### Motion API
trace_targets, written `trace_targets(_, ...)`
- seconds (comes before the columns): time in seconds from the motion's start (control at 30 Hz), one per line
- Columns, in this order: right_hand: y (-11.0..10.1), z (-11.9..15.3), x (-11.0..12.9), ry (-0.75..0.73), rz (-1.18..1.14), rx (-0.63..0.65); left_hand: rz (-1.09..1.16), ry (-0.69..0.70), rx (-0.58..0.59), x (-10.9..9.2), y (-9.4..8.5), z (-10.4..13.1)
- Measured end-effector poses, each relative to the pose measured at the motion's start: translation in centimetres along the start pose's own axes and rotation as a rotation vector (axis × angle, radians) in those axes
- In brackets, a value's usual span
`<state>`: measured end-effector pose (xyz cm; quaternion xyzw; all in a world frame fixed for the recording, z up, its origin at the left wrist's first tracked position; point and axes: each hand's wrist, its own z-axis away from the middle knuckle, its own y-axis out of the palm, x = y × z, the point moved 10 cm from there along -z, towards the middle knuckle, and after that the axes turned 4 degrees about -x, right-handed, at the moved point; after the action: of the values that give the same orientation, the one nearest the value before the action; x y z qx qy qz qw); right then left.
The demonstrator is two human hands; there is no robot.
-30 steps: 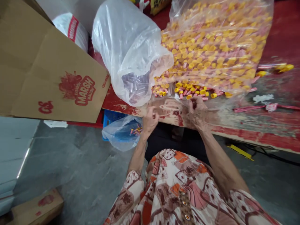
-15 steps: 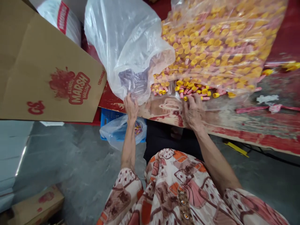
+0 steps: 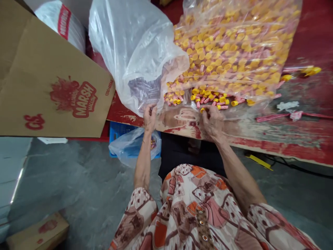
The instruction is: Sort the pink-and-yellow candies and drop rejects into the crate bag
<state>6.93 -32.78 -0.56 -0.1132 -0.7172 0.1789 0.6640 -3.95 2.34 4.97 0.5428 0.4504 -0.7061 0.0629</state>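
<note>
While the milky bag (image 3: 117,41) holds tubes (image 3: 143,91) and the clear bag (image 3: 187,5) yellow-capped pieces (image 3: 206,95), the right hand (image 3: 213,121) pinches a yellow cap (image 3: 202,110) beside them; whether the left hand's (image 3: 150,119) curled fingers grip anything is unclear.

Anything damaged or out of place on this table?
Yes. Paint on the red table is worn through in patches along its near edge. Near the filled clear bag, at right, a pink strip and a white scrap lie loose, probably stray litter.

Smooth grey floor (image 3: 88,177), worn red tabletop (image 3: 312,41), scuffed wooden front edge (image 3: 170,121)
</note>
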Motion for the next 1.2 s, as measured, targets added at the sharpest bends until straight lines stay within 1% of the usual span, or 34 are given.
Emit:
trace_targets(0.03,0.5,-0.1,-0.2,0.081,-0.143,0.028,0.065,-0.031,0.068,-0.4,1.2,1.0)
trace_targets(0.1,2.2,0.1,-0.1,0.255,-0.474,0.116,0.212,-0.107,0.200,-1.3,4.2,3.0)
trace_targets(0.17,4.3,0.9,1.0,0.404,-0.757,0.229,0.360,-0.178,0.314,-2.3,7.1,4.9)
trace_targets(0.23,5.9,1.9,2.2,0.507,-0.928,0.318,0.474,-0.231,0.396,-3.2,9.3,6.4)
trace_targets(0.3,6.6,2.7,2.8,0.555,-0.983,0.353,0.526,-0.250,0.435,-3.7,10.5,7.3)
trace_targets(0.33,6.6,2.9,2.8,0.550,-0.968,0.352,0.521,-0.241,0.447,-3.9,10.8,7.6)
trace_targets(0.4,5.7,3.0,2.5,0.477,-0.843,0.323,0.438,-0.174,0.467,-4.2,11.0,7.8)
trace_targets(0.43,5.0,3.0,2.3,0.414,-0.735,0.301,0.362,-0.109,0.474,-4.5,11.1,7.9)
trace_targets(0.5,2.8,2.6,1.8,0.263,-0.464,0.238,0.156,0.082,0.467,-5.5,11.2,8.2)
trace_targets(0.6,-1.0,1.6,0.7,0.080,-0.074,0.082,-0.187,0.381,0.457,-7.3,12.3,9.3)
trace_targets(0.67,-2.9,0.7,-0.1,0.019,0.124,-0.003,-0.369,0.489,0.494,-7.8,13.5,9.8)
trace_targets(0.7,-3.4,0.3,-0.6,0.001,0.203,-0.018,-0.435,0.517,0.525,-7.9,14.1,9.8)
trace_targets(0.77,-3.3,-0.4,-1.1,-0.031,0.321,-0.005,-0.502,0.534,0.585,-8.0,14.7,9.4)
trace_targets(0.87,-2.6,-0.9,-1.1,-0.061,0.382,0.002,-0.437,0.499,0.638,-8.3,14.3,8.3)
trace_targets(0.9,-2.5,-0.9,-1.1,-0.060,0.377,-0.020,-0.395,0.485,0.629,-8.4,14.0,8.0)
trace_targets(0.97,-3.0,-0.9,-1.0,-0.052,0.354,-0.084,-0.338,0.463,0.572,-8.6,13.4,7.7)
trace_targets(1.03,-3.5,-0.9,-1.1,-0.055,0.339,-0.131,-0.355,0.444,0.506,-8.4,13.3,7.8)
trace_targets(1.07,-3.7,-0.9,-1.1,-0.062,0.337,-0.134,-0.386,0.437,0.494,-8.2,13.6,8.0)
trace_targets(1.13,-4.1,-1.1,-1.3,-0.075,0.334,-0.121,-0.445,0.439,0.509,-7.9,14.5,8.5)
trace_targets(1.2,-4.5,-1.1,-1.0,-0.097,0.299,-0.128,-0.451,0.464,0.512,-8.1,14.9,8.8)
